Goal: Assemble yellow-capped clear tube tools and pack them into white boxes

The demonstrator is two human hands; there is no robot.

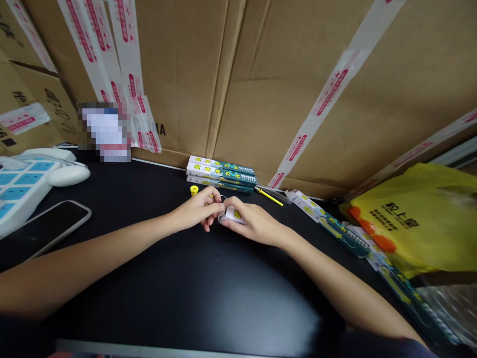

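Black table [186,298]: near its far edge, right hand [253,223] grips a small white card [234,215]; left hand [199,211] pinches thin wire [222,199] at it.

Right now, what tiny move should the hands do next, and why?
Probably slide the small white card with the yellow label a little further out. The right hand pinches it, the left hand meets it at the tip, and both sit together on the black table.

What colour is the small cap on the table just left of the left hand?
Yellow. The small cap sits on the black table, clearest in the head view.
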